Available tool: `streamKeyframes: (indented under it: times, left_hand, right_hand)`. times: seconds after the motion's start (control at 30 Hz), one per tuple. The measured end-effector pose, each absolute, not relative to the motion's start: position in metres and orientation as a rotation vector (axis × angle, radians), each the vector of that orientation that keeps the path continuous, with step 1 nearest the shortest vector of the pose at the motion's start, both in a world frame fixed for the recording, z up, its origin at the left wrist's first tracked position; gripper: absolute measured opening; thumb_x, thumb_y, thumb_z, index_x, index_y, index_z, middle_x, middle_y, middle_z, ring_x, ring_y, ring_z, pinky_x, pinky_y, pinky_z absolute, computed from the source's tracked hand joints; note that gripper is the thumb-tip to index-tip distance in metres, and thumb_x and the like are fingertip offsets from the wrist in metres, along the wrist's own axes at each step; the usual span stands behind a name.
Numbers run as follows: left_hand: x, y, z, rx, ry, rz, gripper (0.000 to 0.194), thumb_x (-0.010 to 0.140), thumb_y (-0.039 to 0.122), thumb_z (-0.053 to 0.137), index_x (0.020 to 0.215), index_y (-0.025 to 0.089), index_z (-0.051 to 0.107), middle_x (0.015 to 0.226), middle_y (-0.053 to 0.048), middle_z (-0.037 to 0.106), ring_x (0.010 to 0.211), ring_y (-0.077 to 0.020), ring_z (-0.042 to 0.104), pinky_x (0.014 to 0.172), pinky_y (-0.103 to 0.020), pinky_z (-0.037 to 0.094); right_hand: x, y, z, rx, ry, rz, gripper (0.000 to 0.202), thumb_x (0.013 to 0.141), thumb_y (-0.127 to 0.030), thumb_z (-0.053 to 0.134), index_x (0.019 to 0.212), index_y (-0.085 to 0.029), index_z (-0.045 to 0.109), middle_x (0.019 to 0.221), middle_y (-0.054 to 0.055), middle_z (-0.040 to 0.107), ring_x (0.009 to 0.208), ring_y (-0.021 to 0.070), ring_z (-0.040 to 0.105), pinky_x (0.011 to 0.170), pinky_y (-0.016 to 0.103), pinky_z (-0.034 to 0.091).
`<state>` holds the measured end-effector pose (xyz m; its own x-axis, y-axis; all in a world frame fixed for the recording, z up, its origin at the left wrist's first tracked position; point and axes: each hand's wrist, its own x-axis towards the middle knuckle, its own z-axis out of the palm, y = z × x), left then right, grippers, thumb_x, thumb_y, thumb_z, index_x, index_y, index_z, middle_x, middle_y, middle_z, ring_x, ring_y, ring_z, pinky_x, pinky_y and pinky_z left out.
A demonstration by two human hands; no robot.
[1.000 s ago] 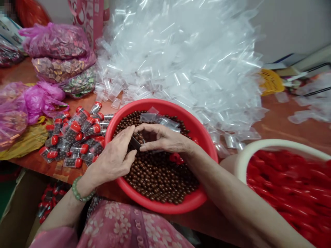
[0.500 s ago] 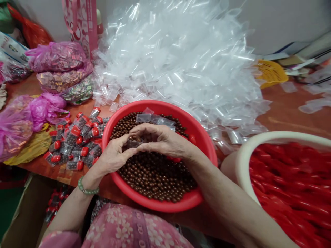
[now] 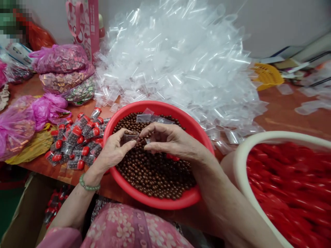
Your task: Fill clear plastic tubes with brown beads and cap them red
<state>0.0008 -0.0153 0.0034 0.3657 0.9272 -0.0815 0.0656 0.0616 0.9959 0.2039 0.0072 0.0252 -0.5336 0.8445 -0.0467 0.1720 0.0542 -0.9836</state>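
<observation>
My left hand [image 3: 115, 148], a green bead bracelet at its wrist, pinches a clear plastic container [image 3: 130, 135] near its open end, with brown balls inside. To the right, my right hand [image 3: 172, 139] hangs over the bowl with thumb and fingers apart and its palm partly hidden. Below both hands stands a red bowl [image 3: 155, 203] holding many small brown balls [image 3: 152, 175]. Clear empty containers [image 3: 143, 118] and a few red caps [image 3: 172, 157] lie on the balls.
Filled red-capped containers [image 3: 77, 137] lie left of the bowl. Behind it rises a heap of clear containers [image 3: 176, 58]. A cream tub [image 3: 240, 172] of red caps stands right. Pink bags [image 3: 60, 58] and a yellow basket [image 3: 269, 74] sit farther back.
My right hand has moved slightly right, away from the container, and its thumb and fingers have parted from it. My left hand still holds the container.
</observation>
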Motion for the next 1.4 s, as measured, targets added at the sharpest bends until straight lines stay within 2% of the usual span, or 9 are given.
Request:
streamKeyframes:
  times: [0.1, 0.23, 0.4, 0.5, 0.77, 0.97, 1.1, 1.2, 1.4]
  left_hand:
    - [-0.001, -0.020, 0.010, 1.411, 0.982, 0.818, 0.023, 0.085, 0.031, 0.063, 0.102, 0.014, 0.061, 0.099, -0.006, 0.068, 0.094, -0.0168, 0.063, 0.088, -0.030, 0.047]
    - [-0.003, -0.021, 0.014, 1.467, 0.979, 0.764, 0.023, 0.085, 0.031, 0.064, 0.102, 0.016, 0.062, 0.094, -0.004, 0.069, 0.089, -0.0158, 0.064, 0.083, -0.028, 0.048]
    - [0.000, -0.014, 0.012, 1.388, 0.919, 0.754, 0.027, 0.081, 0.031, 0.067, 0.102, 0.015, 0.063, 0.092, -0.004, 0.069, 0.085, -0.0149, 0.064, 0.080, -0.027, 0.049]
    - [0.005, -0.014, 0.009, 1.398, 0.903, 0.712, 0.026, 0.081, 0.030, 0.067, 0.102, 0.015, 0.064, 0.089, -0.003, 0.069, 0.085, -0.0149, 0.064, 0.080, -0.027, 0.048]
    - [0.012, -0.019, 0.011, 1.132, 0.834, 0.716, 0.029, 0.076, 0.029, 0.070, 0.099, 0.014, 0.062, 0.084, -0.004, 0.068, 0.077, -0.0133, 0.065, 0.071, -0.025, 0.050]
    - [0.012, -0.020, 0.005, 1.047, 0.779, 0.717, 0.032, 0.075, 0.034, 0.073, 0.096, 0.013, 0.061, 0.086, -0.005, 0.069, 0.073, -0.0114, 0.063, 0.065, -0.023, 0.047]
    - [0.009, -0.020, 0.003, 1.054, 0.757, 0.718, 0.032, 0.076, 0.037, 0.072, 0.094, 0.013, 0.061, 0.088, -0.006, 0.069, 0.070, -0.0103, 0.062, 0.062, -0.021, 0.044]
    - [0.007, -0.020, 0.001, 1.029, 0.745, 0.734, 0.031, 0.077, 0.038, 0.072, 0.093, 0.013, 0.061, 0.089, -0.006, 0.069, 0.070, -0.0099, 0.061, 0.060, -0.021, 0.042]
    - [0.005, -0.020, -0.003, 0.935, 0.696, 0.730, 0.033, 0.076, 0.037, 0.074, 0.094, 0.013, 0.060, 0.080, -0.003, 0.067, 0.070, -0.0105, 0.063, 0.064, -0.021, 0.046]
  right_hand:
    - [0.226, -0.004, 0.026, -1.210, -1.674, 1.378, 0.031, 0.078, -0.040, 0.070, 0.099, -0.018, 0.061, 0.064, -0.004, 0.058, 0.047, 0.0082, 0.049, 0.044, 0.022, 0.037]
    - [0.259, -0.022, 0.012, -1.478, -1.714, 0.998, 0.025, 0.081, -0.041, 0.067, 0.090, -0.017, 0.066, 0.063, -0.003, 0.058, 0.050, 0.0095, 0.047, 0.046, 0.023, 0.035]
    - [0.271, -0.039, 0.008, -1.514, -2.188, 0.734, 0.019, 0.087, -0.025, 0.058, 0.101, -0.017, 0.069, 0.092, 0.007, 0.067, 0.082, 0.0182, 0.061, 0.076, 0.031, 0.048]
    - [0.262, -0.040, 0.008, -1.554, -2.486, 0.585, 0.026, 0.086, -0.016, 0.055, 0.108, -0.016, 0.068, 0.105, 0.013, 0.064, 0.098, 0.0247, 0.057, 0.089, 0.039, 0.045]
    - [0.246, -0.038, -0.008, -1.629, -2.711, 0.105, 0.024, 0.086, -0.011, 0.049, 0.096, -0.016, 0.070, 0.094, 0.011, 0.067, 0.088, 0.0267, 0.054, 0.076, 0.041, 0.041]
    - [0.252, -0.044, 0.001, -1.389, -2.102, 0.382, 0.016, 0.088, -0.026, 0.057, 0.098, -0.022, 0.069, 0.100, 0.009, 0.069, 0.091, 0.0235, 0.061, 0.080, 0.040, 0.048]
    - [0.232, -0.047, 0.018, -1.397, -1.608, 0.851, 0.016, 0.085, -0.037, 0.064, 0.092, -0.023, 0.063, 0.076, 0.001, 0.066, 0.063, 0.0149, 0.060, 0.058, 0.028, 0.049]
    - [0.213, -0.046, 0.024, -1.297, -1.438, 1.165, 0.025, 0.082, -0.045, 0.067, 0.088, -0.022, 0.061, 0.066, -0.001, 0.064, 0.056, 0.0128, 0.059, 0.052, 0.025, 0.047]
    - [0.199, -0.035, 0.021, -1.285, -1.340, 1.151, 0.024, 0.078, -0.044, 0.072, 0.083, -0.022, 0.064, 0.067, -0.001, 0.066, 0.058, 0.0117, 0.060, 0.055, 0.024, 0.049]
